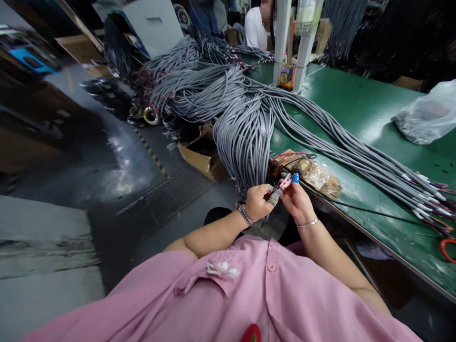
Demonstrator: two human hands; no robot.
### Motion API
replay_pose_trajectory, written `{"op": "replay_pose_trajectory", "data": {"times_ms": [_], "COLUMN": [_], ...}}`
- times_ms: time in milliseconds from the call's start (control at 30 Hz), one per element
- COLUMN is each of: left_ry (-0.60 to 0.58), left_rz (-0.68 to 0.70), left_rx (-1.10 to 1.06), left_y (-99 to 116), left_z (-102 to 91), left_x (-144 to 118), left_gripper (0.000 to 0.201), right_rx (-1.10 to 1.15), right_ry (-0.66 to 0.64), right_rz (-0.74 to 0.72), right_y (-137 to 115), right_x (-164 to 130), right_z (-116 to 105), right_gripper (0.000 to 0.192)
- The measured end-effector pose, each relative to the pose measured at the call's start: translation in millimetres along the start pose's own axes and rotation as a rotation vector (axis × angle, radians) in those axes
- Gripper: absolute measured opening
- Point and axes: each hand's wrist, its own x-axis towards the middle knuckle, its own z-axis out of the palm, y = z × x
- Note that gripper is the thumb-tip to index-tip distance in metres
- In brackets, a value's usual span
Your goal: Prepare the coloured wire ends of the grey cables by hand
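Note:
My left hand, with a grey cover on a finger, is closed around thin dark and purple wires. Right beside it, my right hand, wearing a blue fingertip cover, pinches a small pinkish-white piece that looks like a connector. The wires meet this piece between my fingertips; whether they are inside it is too small to tell. Just beyond my hands, a taped brown block lies at the bench edge with red and black wires over it. A bundle of grey cables hangs off the bench nearby.
Long grey cables run across the green bench to stripped ends at right. An orange-handled tool and a clear plastic bag lie there. A cardboard box stands below. A person in white is behind the posts.

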Motion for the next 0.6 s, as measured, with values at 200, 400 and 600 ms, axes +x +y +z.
{"op": "replay_pose_trajectory", "data": {"times_ms": [200, 400, 600], "left_ry": [-0.033, -0.343, -1.027], "left_rz": [-0.103, -0.159, 0.021], "left_rx": [-0.088, 0.015, 0.303], "left_y": [3, -15, -61], "left_z": [-4.4, -13.4, -28.5], "left_x": [-7, -23, -57], "left_gripper": [0.024, 0.020, 0.048], "right_rx": [-0.056, -0.146, -0.573], "right_ry": [-0.050, -0.021, -0.007], "right_rz": [0.048, 0.110, 0.009], "right_y": [2, -3, -9], "right_x": [-5, -13, -34], "right_z": [-5, -22, -48], "right_gripper": [0.043, 0.043, 0.039]}}
